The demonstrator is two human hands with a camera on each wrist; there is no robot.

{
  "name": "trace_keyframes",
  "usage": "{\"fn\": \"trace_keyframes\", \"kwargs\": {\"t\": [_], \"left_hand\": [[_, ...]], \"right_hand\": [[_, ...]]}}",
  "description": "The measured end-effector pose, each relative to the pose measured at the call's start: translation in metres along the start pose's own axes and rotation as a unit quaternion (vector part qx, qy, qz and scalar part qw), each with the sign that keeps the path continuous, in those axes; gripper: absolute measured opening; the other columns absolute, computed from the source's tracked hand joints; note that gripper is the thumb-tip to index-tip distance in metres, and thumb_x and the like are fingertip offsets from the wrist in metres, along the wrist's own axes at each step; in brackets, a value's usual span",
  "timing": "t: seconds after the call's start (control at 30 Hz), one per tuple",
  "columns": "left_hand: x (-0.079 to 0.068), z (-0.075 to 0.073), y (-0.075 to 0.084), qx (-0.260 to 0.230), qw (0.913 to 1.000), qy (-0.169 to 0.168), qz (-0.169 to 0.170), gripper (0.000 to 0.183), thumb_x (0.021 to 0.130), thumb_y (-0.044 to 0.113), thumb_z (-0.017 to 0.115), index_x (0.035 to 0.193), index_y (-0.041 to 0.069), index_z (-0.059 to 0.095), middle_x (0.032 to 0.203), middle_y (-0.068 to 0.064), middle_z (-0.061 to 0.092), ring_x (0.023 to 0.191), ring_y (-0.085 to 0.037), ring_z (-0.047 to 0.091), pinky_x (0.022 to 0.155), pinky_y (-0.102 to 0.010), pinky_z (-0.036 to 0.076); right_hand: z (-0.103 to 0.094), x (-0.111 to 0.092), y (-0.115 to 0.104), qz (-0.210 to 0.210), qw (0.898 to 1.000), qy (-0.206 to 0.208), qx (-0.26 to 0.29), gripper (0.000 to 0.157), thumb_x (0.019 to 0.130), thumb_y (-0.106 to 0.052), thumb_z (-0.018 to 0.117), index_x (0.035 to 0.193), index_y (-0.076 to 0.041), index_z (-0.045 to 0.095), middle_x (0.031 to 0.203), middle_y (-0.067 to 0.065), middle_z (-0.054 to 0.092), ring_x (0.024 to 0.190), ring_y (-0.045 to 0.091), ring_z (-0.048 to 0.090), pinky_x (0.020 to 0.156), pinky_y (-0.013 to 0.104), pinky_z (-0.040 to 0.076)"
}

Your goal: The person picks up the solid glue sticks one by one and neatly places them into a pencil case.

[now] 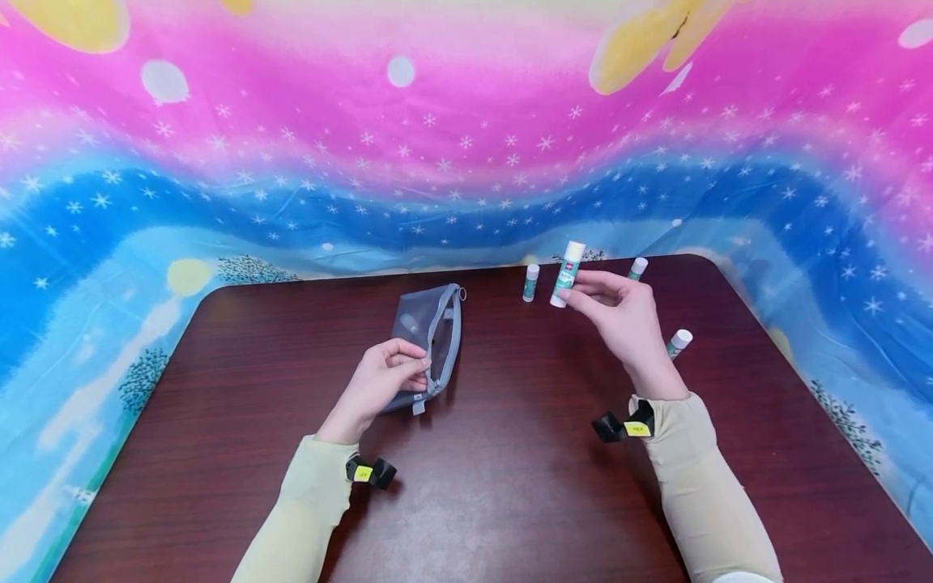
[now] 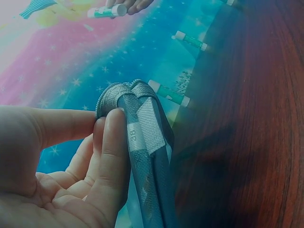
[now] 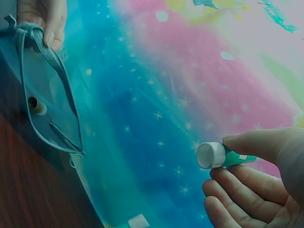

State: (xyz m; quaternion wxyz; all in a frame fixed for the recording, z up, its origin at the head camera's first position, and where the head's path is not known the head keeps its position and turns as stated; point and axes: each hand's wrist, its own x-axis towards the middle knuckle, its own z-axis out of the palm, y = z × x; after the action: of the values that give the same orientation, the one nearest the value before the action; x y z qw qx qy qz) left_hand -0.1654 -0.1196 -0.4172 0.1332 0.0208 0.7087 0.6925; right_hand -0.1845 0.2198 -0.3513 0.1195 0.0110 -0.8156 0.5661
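Observation:
A grey mesh zipper pouch (image 1: 419, 316) stands on the table with its mouth unzipped. My left hand (image 1: 382, 376) pinches the near edge of its opening between thumb and fingers. In the right wrist view, a small cylindrical item with a pale wall and dark end (image 3: 37, 105) shows inside the pouch. My right hand (image 1: 619, 316) holds a green and white glue stick (image 1: 567, 275) by thumb and fingertips, raised above the table and to the right of the pouch. Its white cap points upward in the head view.
One glue stick (image 1: 530, 283) stands upright at the back of the dark wooden table (image 1: 466, 502). Two more, a far glue stick (image 1: 639, 268) and a nearer glue stick (image 1: 679, 343), are partly hidden behind my right hand. A patterned cloth (image 1: 452, 146) surrounds the table's back and sides.

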Motion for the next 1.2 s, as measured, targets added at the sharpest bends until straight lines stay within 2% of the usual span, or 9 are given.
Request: {"fn": "trace_keyframes", "kwargs": {"t": [0.2, 0.53, 0.7, 0.9, 1.1, 1.2], "left_hand": [[-0.001, -0.001, 0.001, -0.002, 1.0000, 0.000, 0.000, 0.018, 0.097, 0.002, 0.067, 0.110, -0.008, 0.060, 0.099, -0.032, 0.067, 0.071, -0.018, 0.069, 0.073, -0.031, 0.062], [0.001, 0.001, 0.000, 0.000, 1.0000, -0.002, 0.002, 0.016, 0.096, 0.000, 0.066, 0.110, -0.008, 0.060, 0.101, -0.035, 0.066, 0.069, -0.018, 0.070, 0.072, -0.031, 0.062], [0.001, 0.000, -0.001, 0.002, 1.0000, -0.004, 0.004, 0.017, 0.097, 0.001, 0.066, 0.110, -0.009, 0.060, 0.099, -0.032, 0.067, 0.069, -0.018, 0.069, 0.072, -0.031, 0.062], [0.001, 0.000, -0.002, 0.000, 1.0000, -0.003, 0.006, 0.017, 0.098, 0.001, 0.065, 0.110, -0.009, 0.060, 0.089, -0.020, 0.070, 0.070, -0.018, 0.069, 0.072, -0.031, 0.062], [0.001, 0.001, 0.000, -0.002, 1.0000, -0.003, 0.002, 0.016, 0.098, 0.001, 0.065, 0.110, -0.008, 0.060, 0.093, -0.027, 0.069, 0.071, -0.018, 0.069, 0.073, -0.032, 0.062], [0.001, 0.000, -0.001, -0.001, 1.0000, -0.002, 0.001, 0.016, 0.098, 0.001, 0.065, 0.110, -0.008, 0.060, 0.092, -0.025, 0.069, 0.071, -0.018, 0.069, 0.073, -0.032, 0.062]], "right_hand": [[0.012, -0.002, 0.004, -0.005, 0.999, -0.035, 0.001, 0.047, 0.089, -0.033, 0.082, 0.127, -0.007, 0.072, 0.101, 0.004, 0.075, 0.088, 0.012, 0.072, 0.076, 0.025, 0.054], [0.028, -0.004, 0.008, -0.010, 0.998, -0.062, 0.004, 0.042, 0.089, -0.028, 0.082, 0.124, -0.006, 0.073, 0.103, 0.010, 0.075, 0.088, 0.015, 0.072, 0.076, 0.025, 0.056], [0.034, -0.004, 0.010, 0.005, 0.997, -0.074, 0.009, 0.041, 0.089, -0.026, 0.082, 0.124, -0.005, 0.073, 0.103, 0.012, 0.074, 0.088, 0.015, 0.071, 0.077, 0.025, 0.056], [0.043, -0.002, 0.013, 0.015, 0.996, -0.088, 0.003, 0.039, 0.090, -0.024, 0.081, 0.123, -0.005, 0.073, 0.103, 0.012, 0.075, 0.089, 0.019, 0.071, 0.078, 0.027, 0.056], [0.053, -0.001, 0.022, 0.031, 0.995, -0.099, 0.000, 0.037, 0.091, -0.022, 0.080, 0.123, -0.005, 0.073, 0.104, 0.011, 0.075, 0.090, 0.020, 0.070, 0.078, 0.027, 0.056], [0.059, 0.000, 0.027, 0.042, 0.993, -0.107, 0.019, 0.038, 0.091, -0.019, 0.080, 0.123, -0.003, 0.072, 0.105, 0.013, 0.074, 0.091, 0.020, 0.070, 0.079, 0.026, 0.057]]}}
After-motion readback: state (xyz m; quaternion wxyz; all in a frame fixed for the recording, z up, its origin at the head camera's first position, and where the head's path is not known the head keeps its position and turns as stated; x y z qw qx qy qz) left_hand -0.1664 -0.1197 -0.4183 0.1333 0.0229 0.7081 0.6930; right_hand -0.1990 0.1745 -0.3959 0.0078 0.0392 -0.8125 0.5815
